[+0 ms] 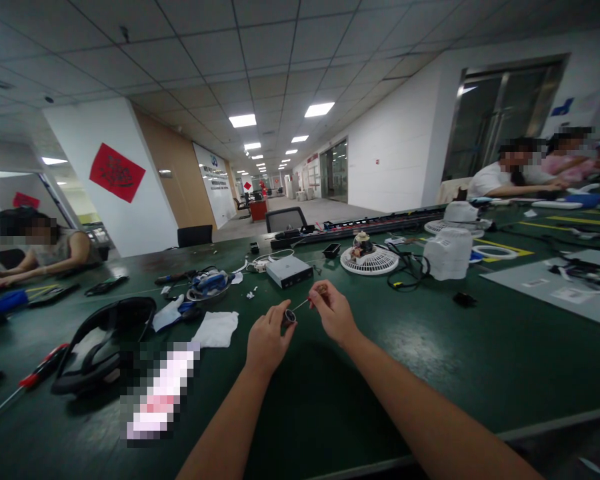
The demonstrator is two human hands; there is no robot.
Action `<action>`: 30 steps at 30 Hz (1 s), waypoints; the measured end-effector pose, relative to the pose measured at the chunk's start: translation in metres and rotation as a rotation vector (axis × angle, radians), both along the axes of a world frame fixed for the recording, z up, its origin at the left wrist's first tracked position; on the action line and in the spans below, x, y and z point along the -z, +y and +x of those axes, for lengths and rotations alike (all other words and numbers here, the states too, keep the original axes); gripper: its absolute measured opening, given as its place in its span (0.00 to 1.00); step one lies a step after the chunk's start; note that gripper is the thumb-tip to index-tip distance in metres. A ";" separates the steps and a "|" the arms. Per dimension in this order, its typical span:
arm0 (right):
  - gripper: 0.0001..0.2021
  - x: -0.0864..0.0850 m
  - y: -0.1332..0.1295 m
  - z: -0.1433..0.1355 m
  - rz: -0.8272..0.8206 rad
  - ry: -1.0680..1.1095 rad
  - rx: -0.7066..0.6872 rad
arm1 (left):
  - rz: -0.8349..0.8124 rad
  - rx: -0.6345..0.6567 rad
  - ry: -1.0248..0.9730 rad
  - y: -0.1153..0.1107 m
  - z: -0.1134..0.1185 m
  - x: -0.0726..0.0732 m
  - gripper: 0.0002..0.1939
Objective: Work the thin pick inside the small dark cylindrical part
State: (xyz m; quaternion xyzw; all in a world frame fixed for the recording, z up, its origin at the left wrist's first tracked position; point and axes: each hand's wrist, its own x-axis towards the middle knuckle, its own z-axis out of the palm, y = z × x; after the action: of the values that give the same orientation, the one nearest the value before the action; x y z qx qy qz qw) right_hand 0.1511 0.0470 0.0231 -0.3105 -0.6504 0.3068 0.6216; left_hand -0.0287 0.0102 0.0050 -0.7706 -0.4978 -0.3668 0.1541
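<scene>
My left hand [270,337] is closed on a small dark round part [289,317] with a pale rim, held above the green table [405,373]. To its right, my right hand [333,310] grips a small screwdriver [301,305] by its handle, mostly hidden by the fingers. The thin shaft points down and left, its tip at or very near the round part; whether they touch is too small to tell. Just beyond both hands lies a grey box-shaped device [289,272].
A fan grille [369,260] with a motor and a white housing [449,254] stand beyond my right hand. On the left are a black headset [105,340], a red-black screwdriver [45,367] and white cloths [217,329]. People sit at both sides.
</scene>
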 end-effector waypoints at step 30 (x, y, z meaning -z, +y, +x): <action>0.10 0.000 -0.001 0.003 0.041 -0.056 -0.008 | -0.024 -0.008 0.063 0.001 0.000 0.000 0.26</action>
State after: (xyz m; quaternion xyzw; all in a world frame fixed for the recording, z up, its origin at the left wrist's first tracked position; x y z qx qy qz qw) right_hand 0.1539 0.0463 0.0236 -0.3037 -0.6749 0.2871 0.6082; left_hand -0.0288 0.0113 0.0051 -0.7815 -0.5002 -0.3358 0.1619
